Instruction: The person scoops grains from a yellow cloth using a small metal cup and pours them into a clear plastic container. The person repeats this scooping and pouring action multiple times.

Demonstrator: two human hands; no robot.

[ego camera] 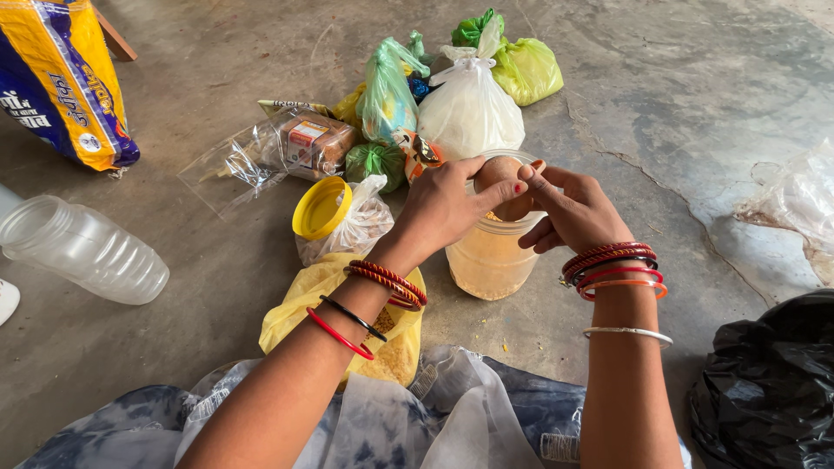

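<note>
Together, left hand (443,208) and right hand (569,208) pinch a seemingly brown round lump (508,178) with narrowed fingers above a clear jar (491,260)

The grey concrete floor (217,78) is rough and has a thin crack on the right side. A clear plastic jar (489,256) with yellowish content stands on it, near the middle. Just left of the jar lies a yellow plastic bag of lentils (395,347) and a round yellow lid (320,207) on a clear bag. Behind are a white knotted bag (469,108), green bags (526,68) and a wrapped brown block (317,143). An empty transparent ribbed bottle (82,247) lies at left, a black plastic bag (769,382) at right.
</note>
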